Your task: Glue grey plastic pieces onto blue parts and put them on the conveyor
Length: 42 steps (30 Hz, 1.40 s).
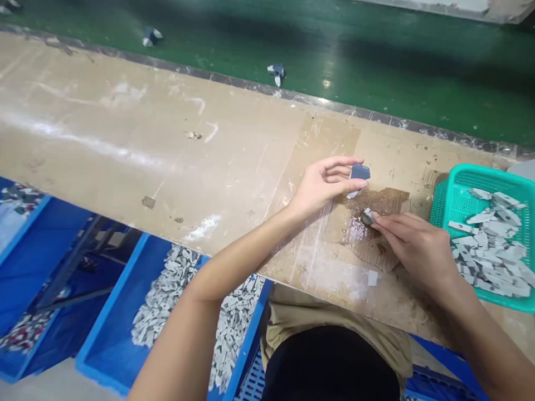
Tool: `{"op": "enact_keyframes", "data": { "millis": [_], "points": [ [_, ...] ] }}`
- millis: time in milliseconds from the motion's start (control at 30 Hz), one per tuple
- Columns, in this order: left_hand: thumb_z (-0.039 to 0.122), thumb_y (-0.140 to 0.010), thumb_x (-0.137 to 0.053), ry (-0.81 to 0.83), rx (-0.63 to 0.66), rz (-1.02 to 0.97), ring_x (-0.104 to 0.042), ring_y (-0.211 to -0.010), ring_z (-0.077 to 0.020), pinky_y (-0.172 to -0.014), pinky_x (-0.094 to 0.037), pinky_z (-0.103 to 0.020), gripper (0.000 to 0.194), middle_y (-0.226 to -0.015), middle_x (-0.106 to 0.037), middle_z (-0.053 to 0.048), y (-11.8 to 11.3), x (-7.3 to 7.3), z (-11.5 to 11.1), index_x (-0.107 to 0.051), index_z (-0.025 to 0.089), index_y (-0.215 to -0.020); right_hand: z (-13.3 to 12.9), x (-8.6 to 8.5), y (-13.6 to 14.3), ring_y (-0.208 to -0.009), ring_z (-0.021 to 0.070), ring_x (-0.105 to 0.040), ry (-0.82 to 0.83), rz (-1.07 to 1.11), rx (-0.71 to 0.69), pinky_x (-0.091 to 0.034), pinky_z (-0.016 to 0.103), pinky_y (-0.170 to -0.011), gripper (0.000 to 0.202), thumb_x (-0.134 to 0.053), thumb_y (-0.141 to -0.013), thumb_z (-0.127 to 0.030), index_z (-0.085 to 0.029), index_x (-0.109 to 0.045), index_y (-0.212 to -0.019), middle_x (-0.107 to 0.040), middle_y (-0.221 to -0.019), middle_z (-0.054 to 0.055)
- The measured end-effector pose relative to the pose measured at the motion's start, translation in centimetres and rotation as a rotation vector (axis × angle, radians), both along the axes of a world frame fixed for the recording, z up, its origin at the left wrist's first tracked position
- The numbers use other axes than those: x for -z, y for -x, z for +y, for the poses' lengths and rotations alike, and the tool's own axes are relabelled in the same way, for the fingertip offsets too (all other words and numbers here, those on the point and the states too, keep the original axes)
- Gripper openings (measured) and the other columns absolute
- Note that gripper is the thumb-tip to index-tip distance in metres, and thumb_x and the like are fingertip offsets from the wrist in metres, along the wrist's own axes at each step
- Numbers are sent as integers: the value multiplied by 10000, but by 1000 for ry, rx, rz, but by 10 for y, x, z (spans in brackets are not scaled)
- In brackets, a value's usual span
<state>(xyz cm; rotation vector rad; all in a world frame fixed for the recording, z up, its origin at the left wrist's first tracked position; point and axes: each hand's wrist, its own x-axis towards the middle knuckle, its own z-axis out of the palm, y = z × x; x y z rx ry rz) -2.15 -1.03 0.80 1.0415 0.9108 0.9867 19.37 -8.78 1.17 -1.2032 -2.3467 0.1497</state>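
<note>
Sitting at the near left, below bench height, a blue bin [25,229] holds mixed small parts, too blurred to sort. Just to its right, a larger blue bin [117,317] is partly filled with a heap of pale grey pieces [161,301]; the left forearm crosses in front of it.

Along the far side runs a green surface [209,47]. On it, toward the left, lies a dark-and-white part [152,37]; farther right, near the bench edge, lies a similar part [277,72]. The tan bench [125,161] is scuffed, with whitish smears and scattered crumbs.

Right of centre, above the bench, the left hand [324,181] pinches a dark blue block [360,171] between thumb and fingers. A pale bit shows under the block; cannot tell whether the two are joined.

Just nearer lies a glossy brown patch [388,200] on the bench. Over it, the right hand [422,248] pinches a small grey piece [368,215] between thumb and fingertips, apart from the blue block. A pale square [372,278] lies flat on the near side.

At the right, a teal basket [438,206] stands on the bench beside the right hand, holding loose grey pieces [493,245], some with visible holes.
</note>
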Motion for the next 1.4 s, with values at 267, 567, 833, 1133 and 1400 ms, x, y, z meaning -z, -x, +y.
{"op": "enact_keyframes", "data": {
  "millis": [267, 567, 833, 1133, 1400],
  "points": [
    [425, -624, -896, -63, 18, 15, -708, -923, -173, -818, -570, -284, 606, -1052, -740, -101, 0, 0, 1, -711, 126, -1118, -2, -1, -1, -798, 183, -712, 1, -32, -8, -575, 296, -726, 212, -643, -933, -118, -173, -739, -1114, -777, -951, 56],
    [337, -692, -862, 27, -26, -68, -733, -948, -200, -848, -590, -312, 461, -1022, -768, -77, -3, 6, -3, -721, 154, -1091, -5, -7, -2, -869, 203, -720, -27, 85, 48, -579, 342, -785, 471, -669, -884, -33, -305, -692, -1268, -774, -1044, 29],
    [274, -611, -897, 138, 39, -131, -738, -926, -192, -865, -586, -319, 409, -959, -774, -79, -6, 11, -4, -728, 129, -955, -4, -8, -1, -871, 203, -736, 14, 121, 59, -592, 350, -787, 426, -656, -891, -41, -308, -727, -1214, -783, -1031, 17],
    [202, -610, -890, 60, 246, -51, -753, -887, -195, -904, -606, -350, 302, -936, -785, -59, -13, 5, -18, -771, 155, -883, -9, -19, -5, -876, 204, -738, -22, 496, 267, -602, 387, -787, 519, -745, -840, -64, -446, -713, -1191, -782, -1013, -64],
    [174, -621, -887, 24, 282, -47, -768, -841, -183, -841, -635, -295, 305, -886, -794, -37, -16, 6, -28, -778, 160, -906, -7, -16, -6, -834, 190, -731, 51, 487, 112, -606, 363, -746, 535, -713, -843, -33, -424, -714, -1208, -782, -1024, -29]
  ]
}}
